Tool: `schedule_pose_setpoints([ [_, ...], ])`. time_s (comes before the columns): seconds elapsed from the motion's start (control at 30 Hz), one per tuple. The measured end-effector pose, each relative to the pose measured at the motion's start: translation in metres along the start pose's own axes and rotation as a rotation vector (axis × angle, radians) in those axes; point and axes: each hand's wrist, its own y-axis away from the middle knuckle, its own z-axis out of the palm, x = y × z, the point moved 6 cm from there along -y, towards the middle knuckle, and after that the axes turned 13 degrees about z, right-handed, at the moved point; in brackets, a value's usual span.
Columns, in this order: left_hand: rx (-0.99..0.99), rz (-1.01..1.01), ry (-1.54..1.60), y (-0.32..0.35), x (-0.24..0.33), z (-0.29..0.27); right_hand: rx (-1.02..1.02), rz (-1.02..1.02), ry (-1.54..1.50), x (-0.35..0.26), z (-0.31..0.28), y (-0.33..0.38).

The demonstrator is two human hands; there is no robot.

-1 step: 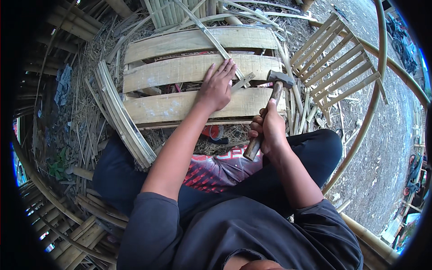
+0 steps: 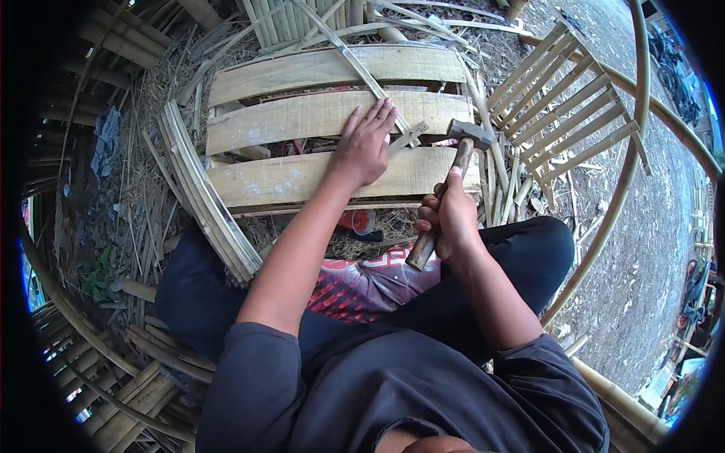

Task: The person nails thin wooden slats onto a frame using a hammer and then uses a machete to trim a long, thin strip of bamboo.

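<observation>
My left hand (image 2: 368, 143) lies flat on the low wooden slatted bench (image 2: 287, 121), its fingers stretched out. Beside the fingertips a long bamboo strip (image 2: 351, 59) runs diagonally from beyond the far edge. A short bamboo piece (image 2: 411, 137) crosses that strip's near end, close to my thumb; the exact contact is partly hidden under the hand. My right hand (image 2: 455, 215) is closed round the wooden handle of a hammer (image 2: 470, 134). The metal head is up by the bench's right edge, just right of the short piece, and the handle's butt points down toward my lap.
A bundle of bamboo strips (image 2: 208, 192) leans by my left knee. A bamboo slatted frame (image 2: 566, 102) stands at the right, with a curved bamboo pole (image 2: 642, 83) beyond it. Shavings and offcuts cover the ground round the bench. A red object (image 2: 357, 220) sits under its near edge.
</observation>
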Motion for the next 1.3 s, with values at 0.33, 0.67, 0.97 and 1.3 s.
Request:
schedule_pose_setpoints([
  [0.33, 0.006, -0.005, -0.001, 0.001, 0.000, 0.001, -0.029, 0.061, -0.038, 0.009, 0.008, 0.009],
  [0.67, 0.013, -0.007, 0.000, 0.000, -0.001, 0.002, -0.093, 0.140, -0.138, 0.015, 0.020, 0.018],
  [0.97, 0.024, 0.006, -0.004, 0.000, -0.003, 0.004, -0.252, 0.317, -0.177, 0.023, 0.049, 0.025],
  [1.3, 0.005, 0.001, -0.003, 0.000, -0.001, 0.002, -0.128, 0.237, -0.173, 0.022, 0.035, 0.005],
])
